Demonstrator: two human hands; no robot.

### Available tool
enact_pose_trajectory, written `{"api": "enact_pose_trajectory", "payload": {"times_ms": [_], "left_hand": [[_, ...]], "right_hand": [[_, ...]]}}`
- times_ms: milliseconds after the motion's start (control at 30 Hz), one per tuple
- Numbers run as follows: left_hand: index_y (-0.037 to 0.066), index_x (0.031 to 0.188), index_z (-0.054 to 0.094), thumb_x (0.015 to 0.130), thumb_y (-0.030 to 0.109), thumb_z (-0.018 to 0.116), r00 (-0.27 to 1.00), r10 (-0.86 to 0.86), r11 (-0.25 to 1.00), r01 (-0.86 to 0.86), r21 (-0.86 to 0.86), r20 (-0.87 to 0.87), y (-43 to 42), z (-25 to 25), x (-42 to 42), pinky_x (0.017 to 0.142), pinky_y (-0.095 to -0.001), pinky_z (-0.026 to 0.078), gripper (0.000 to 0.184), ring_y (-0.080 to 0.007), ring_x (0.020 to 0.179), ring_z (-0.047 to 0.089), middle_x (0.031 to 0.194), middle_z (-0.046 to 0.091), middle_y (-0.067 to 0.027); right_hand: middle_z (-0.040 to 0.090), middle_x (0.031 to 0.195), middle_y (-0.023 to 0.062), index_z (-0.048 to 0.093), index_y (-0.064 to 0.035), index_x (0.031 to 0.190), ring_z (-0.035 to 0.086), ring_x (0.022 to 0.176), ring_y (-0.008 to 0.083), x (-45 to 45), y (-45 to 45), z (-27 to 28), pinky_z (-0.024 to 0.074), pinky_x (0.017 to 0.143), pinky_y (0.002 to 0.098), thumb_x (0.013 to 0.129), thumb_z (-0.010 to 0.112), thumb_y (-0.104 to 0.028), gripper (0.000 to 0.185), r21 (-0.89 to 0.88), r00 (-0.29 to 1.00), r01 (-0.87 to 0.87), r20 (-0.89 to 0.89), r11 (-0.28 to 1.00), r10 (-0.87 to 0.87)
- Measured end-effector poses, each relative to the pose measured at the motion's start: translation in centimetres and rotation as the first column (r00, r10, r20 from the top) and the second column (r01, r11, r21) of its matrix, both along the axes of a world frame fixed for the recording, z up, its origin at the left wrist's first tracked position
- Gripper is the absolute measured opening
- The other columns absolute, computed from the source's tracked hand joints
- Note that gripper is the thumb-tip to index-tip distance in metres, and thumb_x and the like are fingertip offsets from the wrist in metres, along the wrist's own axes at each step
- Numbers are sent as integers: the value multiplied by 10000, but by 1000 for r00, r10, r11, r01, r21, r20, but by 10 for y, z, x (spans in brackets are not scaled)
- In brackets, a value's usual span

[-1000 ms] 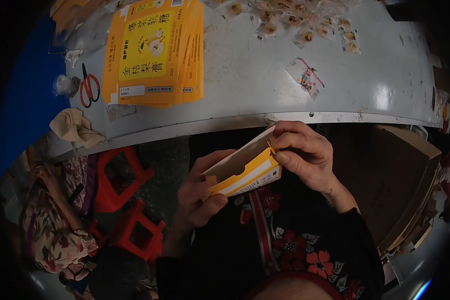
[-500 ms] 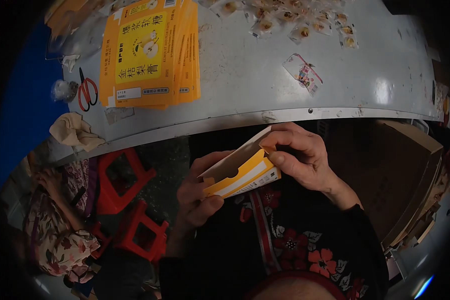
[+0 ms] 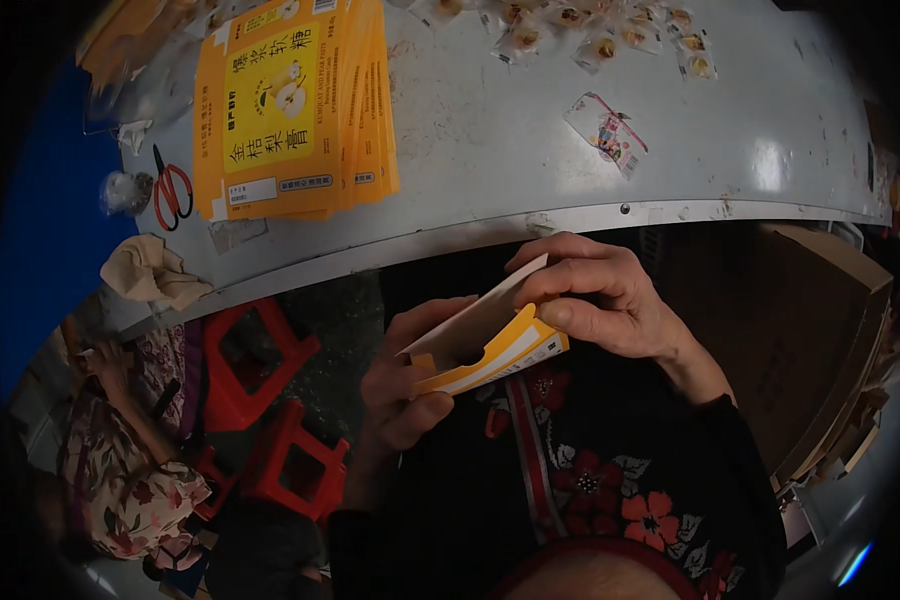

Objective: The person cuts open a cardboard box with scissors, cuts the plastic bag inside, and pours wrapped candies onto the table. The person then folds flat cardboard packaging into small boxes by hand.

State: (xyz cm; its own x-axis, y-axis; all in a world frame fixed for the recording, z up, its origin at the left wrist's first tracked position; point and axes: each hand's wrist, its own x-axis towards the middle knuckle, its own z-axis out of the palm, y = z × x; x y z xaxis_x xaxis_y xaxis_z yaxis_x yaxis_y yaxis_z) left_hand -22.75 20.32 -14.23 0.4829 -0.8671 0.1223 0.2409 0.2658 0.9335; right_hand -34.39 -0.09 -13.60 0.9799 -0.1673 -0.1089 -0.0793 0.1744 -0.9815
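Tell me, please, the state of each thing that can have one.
Yellow box: open, held in the left hand
Left hand: closed around one end
Right hand: fingers bent at the other end
Yellow cartons: flat, stacked
Scissors: lying, blades apparently closed
Cloth: crumpled
Printed wrapper: lying on the table

Grey table [image 3: 470,130]: surface scuffed, pale strip [image 3: 450,239] along near edge. From view centre, 9 o'clock: beige cloth [image 3: 150,272], crumpled. 10 o'clock: red-handled scissors [image 3: 170,183]. Between 10 and 11 o'clock: stack of flat yellow cartons [image 3: 275,110], edges uneven. 1 o'clock: wrapped pieces [image 3: 602,47], loosely scattered. Between 1 and 2 o'clock: printed packet [image 3: 609,135], lying apart.
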Motion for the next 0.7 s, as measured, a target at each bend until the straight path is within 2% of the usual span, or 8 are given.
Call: {"api": "enact_pose_trajectory", "payload": {"times_ms": [167, 267, 367, 433, 500, 533, 600, 700], "left_hand": [[-53, 983, 548, 791, 127, 492, 997, -35, 999, 34, 31, 64, 5, -3, 3, 885, -413, 440, 269, -398, 1123, 460, 1241, 366, -339], [-91, 998, 556, 792, 156, 493, 998, -31, 996, 26, 85, 56, 6, 1, 3, 884, -397, 445, 327, -379, 1121, 470, 1243, 374, -327], [-96, 977, 570, 790, 173, 508, 999, 10, 988, -3, 152, -44, 2, 9, 1, 882, -396, 444, 333, -373, 1116, 475, 1243, 382, -321], [-85, 955, 580, 786, 174, 519, 994, 26, 986, -8, 169, -108, 0, 10, 0, 880, -402, 443, 315, -376, 1113, 477, 1242, 384, -321], [-48, 933, 592, 769, 170, 542, 999, 0, 998, 3, 68, -55, -1, 8, 0, 879, -413, 436, 277, -380, 1110, 473, 1244, 385, -319], [-48, 933, 592, 769, 170, 542, 998, -4, 998, 8, 68, -59, 1, 7, 0, 879, -413, 436, 277, -380, 1110, 473, 1244, 385, -319], [-29, 1005, 560, 776, 305, 555, 994, -20, 995, 9, 103, 104, 8, 5, 1, 912, -385, 355, 405, -306, 1099, 449, 1226, 408, -276], [14, 968, 573, 778, 292, 553, 994, -29, 989, 14, 148, 101, 14, 4, 1, 914, -400, 350, 338, -311, 1086, 456, 1225, 404, -284]], "right_hand": [[574, 1032, 158, 638, -20, 997, 589, 861, 214, 0, -6, -2, 483, 721, 304, 856, 556, -208, 249, -102, 997, -61, 40, 993, 65], [569, 1054, 168, 619, -2, 1052, 579, 904, 227, 1, -5, 0, 471, 761, 321, 883, 507, -198, 282, 139, 985, -163, 80, 977, 153], [560, 1075, 167, 606, -2, 1083, 565, 939, 231, 5, -11, 5, 460, 794, 314, 889, 502, -181, 284, 225, 972, -231, 10, 947, 235], [547, 1101, 159, 610, -5, 1084, 556, 949, 217, 7, -15, 3, 456, 799, 296, 864, 551, -153, 271, 229, 971, -237, 29, 944, 237], [548, 1092, 144, 631, -5, 1038, 558, 910, 196, 7, -19, 4, 458, 788, 282, 809, 630, -117, 255, 288, 956, -289, 34, 913, 292], [548, 1092, 144, 631, -5, 1038, 558, 910, 196, 8, -21, 7, 458, 788, 282, 809, 630, -117, 255, 290, 957, -285, 30, 914, 288], [571, 1037, 121, 645, -4, 998, 554, 876, 168, 10, -22, 12, 458, 770, 263, 763, 681, -94, 254, 501, 944, -204, -127, 841, 304], [589, 981, 107, 649, -4, 979, 556, 814, 140, 8, -18, 15, 466, 733, 235, 744, 694, -66, 247, 506, 960, -123, -157, 854, 231]]}}
